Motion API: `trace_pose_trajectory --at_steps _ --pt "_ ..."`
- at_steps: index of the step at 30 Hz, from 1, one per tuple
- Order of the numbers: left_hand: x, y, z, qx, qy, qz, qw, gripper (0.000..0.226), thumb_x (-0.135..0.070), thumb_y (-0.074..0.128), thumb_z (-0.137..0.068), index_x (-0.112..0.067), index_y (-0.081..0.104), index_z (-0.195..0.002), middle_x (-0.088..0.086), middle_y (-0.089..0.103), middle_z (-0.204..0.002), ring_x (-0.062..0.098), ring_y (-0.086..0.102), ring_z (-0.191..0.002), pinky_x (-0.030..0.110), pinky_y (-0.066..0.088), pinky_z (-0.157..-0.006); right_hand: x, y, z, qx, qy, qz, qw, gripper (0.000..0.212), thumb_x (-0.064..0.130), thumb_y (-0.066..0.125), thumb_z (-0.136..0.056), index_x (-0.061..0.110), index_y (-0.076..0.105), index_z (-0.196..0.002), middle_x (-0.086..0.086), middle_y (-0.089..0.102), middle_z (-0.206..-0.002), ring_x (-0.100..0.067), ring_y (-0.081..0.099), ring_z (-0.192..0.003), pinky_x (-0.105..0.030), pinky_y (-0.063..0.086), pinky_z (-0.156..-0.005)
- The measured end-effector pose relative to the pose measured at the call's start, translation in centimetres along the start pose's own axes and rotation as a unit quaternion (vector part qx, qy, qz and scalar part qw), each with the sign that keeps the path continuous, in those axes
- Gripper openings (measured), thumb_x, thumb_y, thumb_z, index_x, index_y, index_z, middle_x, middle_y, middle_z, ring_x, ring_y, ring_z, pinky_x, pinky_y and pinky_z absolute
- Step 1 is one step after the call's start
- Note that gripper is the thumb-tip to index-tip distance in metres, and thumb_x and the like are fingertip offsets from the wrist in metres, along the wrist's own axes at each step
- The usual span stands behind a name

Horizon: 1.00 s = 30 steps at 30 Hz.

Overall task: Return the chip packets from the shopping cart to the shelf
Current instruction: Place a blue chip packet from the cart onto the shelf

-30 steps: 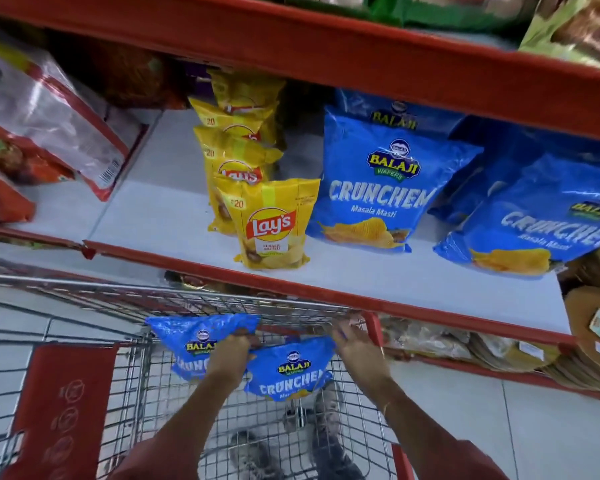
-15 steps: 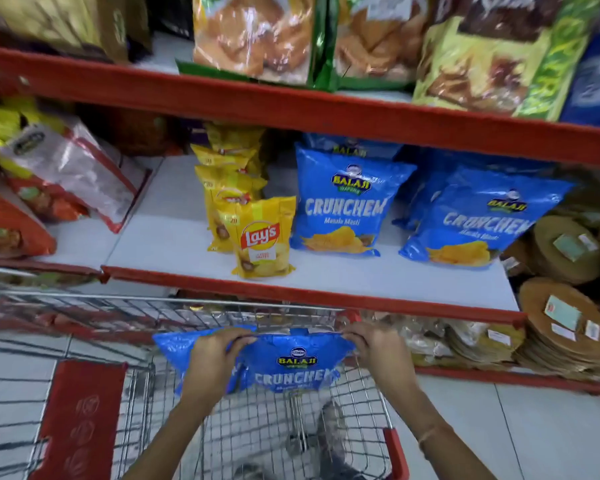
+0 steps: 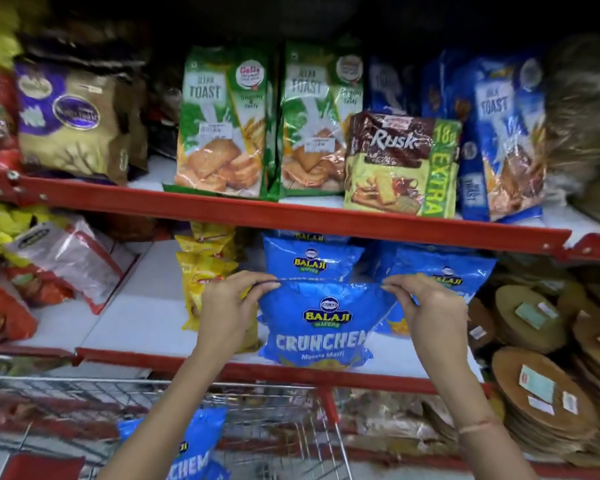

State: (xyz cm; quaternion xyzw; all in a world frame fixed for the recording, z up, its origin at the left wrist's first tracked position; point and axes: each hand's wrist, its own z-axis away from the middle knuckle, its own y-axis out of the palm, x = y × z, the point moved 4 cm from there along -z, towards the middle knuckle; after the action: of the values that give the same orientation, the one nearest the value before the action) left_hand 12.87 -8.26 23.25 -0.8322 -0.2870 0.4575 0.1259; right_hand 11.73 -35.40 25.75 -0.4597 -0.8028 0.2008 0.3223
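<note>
I hold a blue Balaji Crunchem chip packet upright by its top corners, its bottom at the front edge of the white shelf. My left hand pinches the top left corner and my right hand pinches the top right corner. Behind it stand two more blue Crunchem packets, one of them at the right. Another blue Crunchem packet lies in the wire shopping cart below, partly hidden by my left forearm.
Yellow Lay's packets stand just left of the held packet. Red and clear bags fill the shelf's left part. Toast and rusk packs sit on the red-edged shelf above. Stacks of round brown discs are at the right.
Both hands have lifted the blue packet out of the cart and up to the front of the shelf. The camera view has tilted upward, showing the shelf above.
</note>
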Motion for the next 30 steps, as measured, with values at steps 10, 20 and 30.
trace_pose_trajectory --at_steps 10,20,30 --pt "3.1 8.5 -2.4 0.082 -0.033 -0.05 0.995 0.013 -0.015 0.071 -0.079 -0.01 0.073 -0.091 0.01 0.076 -0.09 0.02 0.069 -0.081 0.024 0.049 -0.075 -7.1 5.4 -0.3 0.086 0.1 0.035 0.991 0.006 0.007 0.072 -0.079 0.009 0.073 -0.085 -0.011 0.075 -0.083 -0.029 0.067 -0.064 -0.03 0.049 -0.057" --pt "12.2 0.1 9.8 0.08 -0.059 -0.103 0.99 0.03 -0.032 0.054 -0.088 -0.017 0.061 -0.113 0.001 0.066 -0.108 0.012 0.06 -0.099 0.024 0.046 -0.086 4.8 14.0 9.9 0.165 -0.068 -0.069 0.982 0.023 0.022 0.053 -0.09 0.007 0.066 -0.101 -0.006 0.069 -0.098 -0.02 0.061 -0.096 -0.03 0.047 -0.091" --pt "31.6 -5.8 20.8 0.368 -0.233 -0.342 0.833 0.035 -0.013 0.056 -0.088 -0.019 0.051 -0.122 0.012 0.06 -0.122 0.03 0.061 -0.104 0.045 0.055 -0.081 11.9 30.6 21.0 0.598 0.008 0.032 0.801 0.032 0.016 0.048 -0.094 0.012 0.049 -0.126 -0.014 0.058 -0.123 -0.033 0.058 -0.106 -0.042 0.052 -0.083"
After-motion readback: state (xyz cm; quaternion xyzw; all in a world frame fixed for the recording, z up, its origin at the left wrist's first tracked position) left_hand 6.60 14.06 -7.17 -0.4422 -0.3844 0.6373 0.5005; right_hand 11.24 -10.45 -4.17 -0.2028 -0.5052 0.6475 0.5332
